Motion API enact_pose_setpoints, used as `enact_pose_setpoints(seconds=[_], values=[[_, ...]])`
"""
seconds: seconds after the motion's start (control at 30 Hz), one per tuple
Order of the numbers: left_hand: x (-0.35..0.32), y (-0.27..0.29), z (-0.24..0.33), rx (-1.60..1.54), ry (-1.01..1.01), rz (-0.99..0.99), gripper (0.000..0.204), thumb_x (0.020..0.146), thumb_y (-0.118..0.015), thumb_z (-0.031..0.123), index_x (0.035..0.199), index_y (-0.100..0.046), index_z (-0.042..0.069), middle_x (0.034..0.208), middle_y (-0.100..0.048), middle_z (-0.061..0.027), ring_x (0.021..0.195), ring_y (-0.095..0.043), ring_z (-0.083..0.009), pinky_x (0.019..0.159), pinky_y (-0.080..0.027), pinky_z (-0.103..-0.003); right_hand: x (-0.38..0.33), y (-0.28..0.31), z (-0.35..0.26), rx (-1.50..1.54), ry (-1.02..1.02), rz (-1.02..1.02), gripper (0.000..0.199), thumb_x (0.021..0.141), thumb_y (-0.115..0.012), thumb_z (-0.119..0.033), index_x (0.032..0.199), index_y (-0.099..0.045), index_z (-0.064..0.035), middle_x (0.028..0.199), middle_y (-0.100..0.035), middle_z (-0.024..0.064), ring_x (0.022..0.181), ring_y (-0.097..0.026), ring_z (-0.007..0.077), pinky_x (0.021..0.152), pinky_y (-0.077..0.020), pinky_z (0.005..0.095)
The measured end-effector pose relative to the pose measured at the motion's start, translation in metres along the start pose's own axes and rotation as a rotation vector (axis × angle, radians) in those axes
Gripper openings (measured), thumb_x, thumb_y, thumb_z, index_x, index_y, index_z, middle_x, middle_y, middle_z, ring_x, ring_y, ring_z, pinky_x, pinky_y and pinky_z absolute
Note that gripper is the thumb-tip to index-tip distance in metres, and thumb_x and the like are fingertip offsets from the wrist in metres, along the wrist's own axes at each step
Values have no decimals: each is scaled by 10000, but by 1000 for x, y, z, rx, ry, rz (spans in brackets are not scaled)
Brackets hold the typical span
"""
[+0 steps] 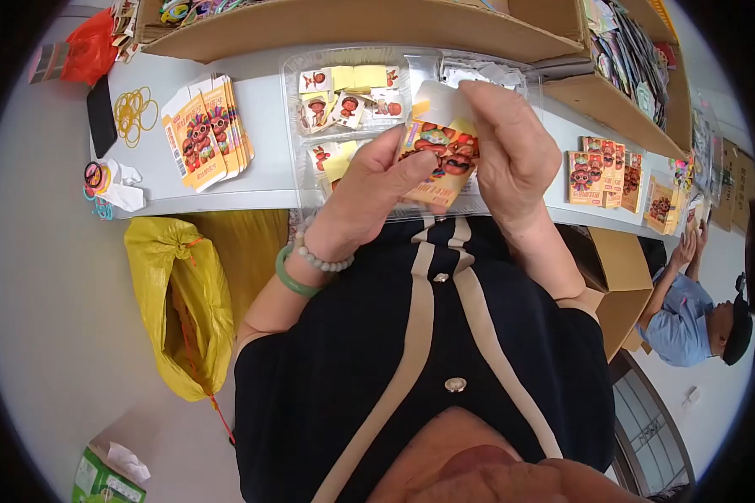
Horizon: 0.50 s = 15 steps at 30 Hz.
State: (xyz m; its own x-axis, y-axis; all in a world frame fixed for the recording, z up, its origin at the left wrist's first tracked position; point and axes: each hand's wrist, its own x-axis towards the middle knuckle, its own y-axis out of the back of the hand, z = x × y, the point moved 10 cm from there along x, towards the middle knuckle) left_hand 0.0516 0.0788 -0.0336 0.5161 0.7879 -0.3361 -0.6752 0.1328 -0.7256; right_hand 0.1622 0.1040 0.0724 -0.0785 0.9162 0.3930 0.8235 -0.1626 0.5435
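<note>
A small orange cardboard box (447,186), printed with cartoon figures, is held over the front of a clear plastic tray (288,92). My left hand (369,189) grips its left side, the thumb lying across the printed face. Curled at the right edge and the raised white top flap (445,102) is my right hand (516,155); its fingertips are partly hidden. A jade bangle and a beaded bracelet circle my left wrist. Behind the hands, the tray's compartments hold small picture cards (350,107) with yellow slips, and whitish pieces (482,74) at the back right.
Stacked flat orange boxes (201,138) lie left, near rubber bands (134,113), a black phone (101,117) and scissors (95,176). More orange boxes (600,172) lie right. Large cartons (361,38) line the back. A yellow sack (164,293) hangs below left. A co-worker (684,323) is at far right.
</note>
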Motion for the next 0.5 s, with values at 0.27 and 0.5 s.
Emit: enact_pose_setpoints(seconds=[0.27, 0.5], values=[[-1, -12, 12, 171, -99, -81, 334, 882, -617, 171, 1157, -549, -6, 1006, -615, -52, 870, -597, -113, 689, -530, -248, -8, -22, 29, 721, -418, -337, 181, 817, -610, -86, 960, -634, 21, 1054, -609, 120, 963, -569, 172, 829, -444, 281], [3, -7, 14, 150, -50, -80, 389, 872, -630, 158, 1202, -509, -8, 1052, -611, -70, 923, -593, -128, 737, -522, -250, -3, -27, 18, 677, -275, -300, 239, 815, -627, -82, 1027, -636, 26, 1025, -610, 116, 956, -579, 206, 846, -454, 296]])
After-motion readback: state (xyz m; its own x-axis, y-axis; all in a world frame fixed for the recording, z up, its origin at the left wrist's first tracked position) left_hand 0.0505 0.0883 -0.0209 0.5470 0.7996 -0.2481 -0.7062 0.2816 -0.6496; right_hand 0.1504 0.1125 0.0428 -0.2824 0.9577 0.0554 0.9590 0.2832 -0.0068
